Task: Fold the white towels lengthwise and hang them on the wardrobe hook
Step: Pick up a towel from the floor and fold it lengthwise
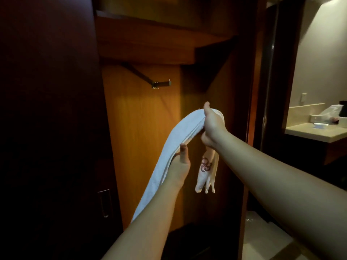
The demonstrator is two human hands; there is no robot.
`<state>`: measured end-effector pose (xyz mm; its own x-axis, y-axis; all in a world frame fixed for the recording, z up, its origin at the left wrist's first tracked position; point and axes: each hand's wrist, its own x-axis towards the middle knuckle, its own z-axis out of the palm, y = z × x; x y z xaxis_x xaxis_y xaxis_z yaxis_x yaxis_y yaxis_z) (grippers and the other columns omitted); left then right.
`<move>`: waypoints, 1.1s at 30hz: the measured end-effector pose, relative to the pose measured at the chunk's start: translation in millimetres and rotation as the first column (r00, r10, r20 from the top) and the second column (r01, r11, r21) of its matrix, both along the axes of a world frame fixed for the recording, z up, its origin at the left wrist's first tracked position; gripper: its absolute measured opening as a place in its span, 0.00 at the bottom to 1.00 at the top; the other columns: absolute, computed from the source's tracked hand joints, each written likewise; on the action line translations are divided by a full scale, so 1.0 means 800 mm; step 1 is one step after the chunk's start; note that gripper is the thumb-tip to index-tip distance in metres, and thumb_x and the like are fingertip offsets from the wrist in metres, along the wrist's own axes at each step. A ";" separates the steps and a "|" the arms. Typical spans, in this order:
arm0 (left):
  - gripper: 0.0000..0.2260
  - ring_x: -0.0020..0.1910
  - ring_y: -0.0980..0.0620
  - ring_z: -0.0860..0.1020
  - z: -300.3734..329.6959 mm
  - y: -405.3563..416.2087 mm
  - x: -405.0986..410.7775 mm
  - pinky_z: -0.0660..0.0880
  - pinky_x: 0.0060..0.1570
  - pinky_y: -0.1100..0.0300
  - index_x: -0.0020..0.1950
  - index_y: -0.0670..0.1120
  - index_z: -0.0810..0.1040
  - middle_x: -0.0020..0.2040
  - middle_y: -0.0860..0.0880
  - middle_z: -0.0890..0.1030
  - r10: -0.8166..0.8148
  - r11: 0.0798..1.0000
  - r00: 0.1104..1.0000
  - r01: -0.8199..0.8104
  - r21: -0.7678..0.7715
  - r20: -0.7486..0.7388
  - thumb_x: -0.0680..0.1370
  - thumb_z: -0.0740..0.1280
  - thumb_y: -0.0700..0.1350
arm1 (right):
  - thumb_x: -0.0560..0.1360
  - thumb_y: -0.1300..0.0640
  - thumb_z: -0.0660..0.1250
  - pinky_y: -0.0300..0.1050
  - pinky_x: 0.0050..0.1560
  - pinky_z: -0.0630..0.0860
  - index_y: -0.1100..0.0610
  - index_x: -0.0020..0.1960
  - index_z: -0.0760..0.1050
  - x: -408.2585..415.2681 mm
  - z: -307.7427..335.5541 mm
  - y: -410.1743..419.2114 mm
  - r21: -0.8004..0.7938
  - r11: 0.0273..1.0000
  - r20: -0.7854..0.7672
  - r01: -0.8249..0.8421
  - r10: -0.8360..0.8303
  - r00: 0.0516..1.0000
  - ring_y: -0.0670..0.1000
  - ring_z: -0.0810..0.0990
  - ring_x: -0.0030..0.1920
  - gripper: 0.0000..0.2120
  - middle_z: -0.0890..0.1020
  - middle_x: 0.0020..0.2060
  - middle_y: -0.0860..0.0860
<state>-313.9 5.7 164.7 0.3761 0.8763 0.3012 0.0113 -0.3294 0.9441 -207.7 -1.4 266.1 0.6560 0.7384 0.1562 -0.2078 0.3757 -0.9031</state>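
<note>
A white towel (169, 147), folded into a long narrow strip, stretches between both hands in front of the open wardrobe. My right hand (211, 126) grips its upper part; a short end with a reddish embroidered mark hangs down below that hand. My left hand (179, 163) holds the strip lower down, and the long end trails down past my left forearm. The metal wardrobe hook (162, 84) sticks out from the orange wooden back panel, above and to the left of both hands, with nothing on it.
A dark wardrobe door (48, 128) with a recessed handle (104, 202) stands at the left. A wooden shelf (150, 44) sits above the hook. At the right, a bathroom counter (317, 132) carries small items. Something white lies on the floor (262, 231) at the lower right.
</note>
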 end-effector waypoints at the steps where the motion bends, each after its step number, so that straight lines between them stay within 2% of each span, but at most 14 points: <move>1: 0.69 0.62 0.53 0.73 0.003 0.005 -0.004 0.66 0.60 0.63 0.76 0.47 0.70 0.64 0.52 0.75 0.039 0.999 0.999 -0.039 0.024 0.018 0.48 0.36 0.88 | 0.81 0.40 0.63 0.45 0.41 0.80 0.55 0.45 0.72 0.008 -0.006 0.000 -0.020 0.999 0.053 0.032 -0.031 0.998 0.49 0.85 0.36 0.18 0.82 0.35 0.51; 3: 0.57 0.67 0.54 0.69 0.018 0.010 -0.013 0.60 0.61 0.61 0.76 0.57 0.69 0.68 0.55 0.74 0.026 0.998 0.983 -0.015 -0.063 0.182 0.56 0.42 0.87 | 0.79 0.38 0.63 0.49 0.52 0.78 0.55 0.49 0.75 0.024 -0.018 0.000 -0.100 0.988 0.228 0.117 -0.092 0.969 0.51 0.83 0.49 0.19 0.82 0.42 0.50; 5: 0.33 0.72 0.53 0.68 0.033 0.024 -0.015 0.59 0.64 0.59 0.64 0.62 0.75 0.67 0.59 0.77 0.020 0.983 0.925 0.051 -0.178 0.378 0.70 0.53 0.79 | 0.76 0.34 0.64 0.48 0.58 0.72 0.55 0.60 0.78 0.040 -0.031 0.002 -0.154 0.958 0.391 0.243 -0.167 0.905 0.53 0.79 0.59 0.26 0.81 0.55 0.50; 7: 0.17 0.67 0.53 0.73 0.046 0.045 -0.012 0.64 0.65 0.56 0.56 0.58 0.79 0.59 0.58 0.80 0.101 0.969 0.881 0.017 -0.245 0.461 0.80 0.59 0.67 | 0.75 0.34 0.64 0.50 0.63 0.69 0.54 0.69 0.75 0.054 -0.038 0.009 -0.152 0.960 0.420 0.235 -0.152 0.895 0.54 0.75 0.65 0.31 0.77 0.65 0.51; 9: 0.13 0.61 0.53 0.77 0.058 0.069 -0.008 0.67 0.63 0.56 0.56 0.52 0.80 0.58 0.52 0.81 0.169 0.959 0.866 -0.033 -0.283 0.471 0.82 0.61 0.59 | 0.74 0.33 0.63 0.54 0.69 0.67 0.53 0.71 0.73 0.068 -0.036 0.021 -0.160 0.965 0.387 0.208 -0.133 0.913 0.56 0.73 0.68 0.33 0.75 0.68 0.53; 11: 0.12 0.60 0.53 0.77 0.069 0.087 -0.004 0.68 0.62 0.56 0.56 0.49 0.80 0.56 0.51 0.81 0.179 0.964 0.875 -0.064 -0.259 0.450 0.81 0.62 0.55 | 0.72 0.33 0.62 0.55 0.68 0.68 0.53 0.70 0.74 0.083 -0.028 0.035 -0.193 0.953 0.350 0.233 -0.155 0.924 0.58 0.75 0.65 0.33 0.77 0.64 0.54; 14: 0.17 0.64 0.49 0.76 0.081 0.117 0.002 0.68 0.69 0.50 0.62 0.48 0.80 0.61 0.48 0.81 0.179 0.972 0.881 -0.090 -0.216 0.437 0.80 0.63 0.56 | 0.70 0.34 0.59 0.47 0.52 0.72 0.50 0.59 0.79 0.111 -0.018 0.060 -0.199 0.914 0.429 0.353 -0.243 0.870 0.53 0.81 0.52 0.27 0.82 0.51 0.48; 18: 0.16 0.62 0.51 0.76 0.100 0.163 0.017 0.68 0.60 0.54 0.61 0.49 0.79 0.60 0.49 0.81 0.240 0.966 0.856 -0.164 -0.200 0.457 0.80 0.62 0.57 | 0.65 0.35 0.62 0.46 0.43 0.74 0.47 0.47 0.78 0.151 0.000 0.109 -0.104 0.930 0.386 0.353 -0.290 0.876 0.49 0.82 0.39 0.19 0.81 0.38 0.45; 22: 0.18 0.66 0.48 0.73 0.136 0.212 0.033 0.65 0.67 0.51 0.64 0.50 0.77 0.65 0.47 0.78 0.272 0.962 0.823 -0.229 -0.148 0.499 0.80 0.63 0.60 | 0.62 0.32 0.64 0.50 0.48 0.78 0.47 0.49 0.80 0.181 0.030 0.175 -0.019 0.980 0.408 0.196 -0.172 0.896 0.51 0.83 0.39 0.25 0.84 0.39 0.47; 25: 0.18 0.66 0.50 0.74 0.171 0.249 0.050 0.63 0.64 0.54 0.62 0.51 0.77 0.66 0.47 0.79 0.242 0.967 0.835 -0.249 -0.053 0.494 0.80 0.62 0.62 | 0.58 0.26 0.65 0.54 0.57 0.77 0.48 0.49 0.80 0.202 0.067 0.222 0.024 0.999 0.379 0.027 -0.034 0.925 0.52 0.83 0.50 0.31 0.85 0.47 0.49; 27: 0.19 0.56 0.53 0.82 0.193 0.267 0.052 0.72 0.56 0.58 0.57 0.51 0.80 0.57 0.48 0.85 0.180 0.982 0.847 -0.181 -0.047 0.500 0.79 0.63 0.64 | 0.57 0.25 0.65 0.53 0.59 0.76 0.47 0.49 0.80 0.209 0.089 0.243 0.055 0.996 0.402 -0.069 0.041 0.915 0.51 0.83 0.54 0.32 0.84 0.50 0.48; 30: 0.20 0.38 0.54 0.86 0.225 0.299 0.066 0.79 0.30 0.63 0.53 0.50 0.81 0.42 0.49 0.87 0.104 0.993 0.853 -0.114 -0.011 0.512 0.78 0.64 0.66 | 0.59 0.23 0.65 0.49 0.52 0.77 0.47 0.46 0.82 0.230 0.125 0.280 0.104 0.978 0.468 -0.181 0.112 0.876 0.50 0.85 0.51 0.31 0.86 0.43 0.47; 31: 0.22 0.41 0.53 0.86 0.234 0.307 0.071 0.80 0.33 0.62 0.55 0.49 0.80 0.45 0.47 0.87 0.110 0.992 0.858 -0.127 0.001 0.502 0.77 0.64 0.67 | 0.62 0.24 0.65 0.48 0.53 0.77 0.49 0.49 0.82 0.237 0.136 0.295 0.108 0.970 0.478 -0.219 0.142 0.867 0.51 0.85 0.52 0.32 0.87 0.45 0.48; 33: 0.29 0.56 0.48 0.83 0.250 0.327 0.082 0.80 0.55 0.53 0.64 0.47 0.77 0.59 0.43 0.83 0.142 0.984 0.867 -0.178 0.029 0.478 0.75 0.63 0.69 | 0.69 0.25 0.61 0.49 0.58 0.76 0.54 0.60 0.79 0.250 0.155 0.327 0.097 0.951 0.500 -0.294 0.209 0.841 0.53 0.82 0.58 0.36 0.85 0.56 0.54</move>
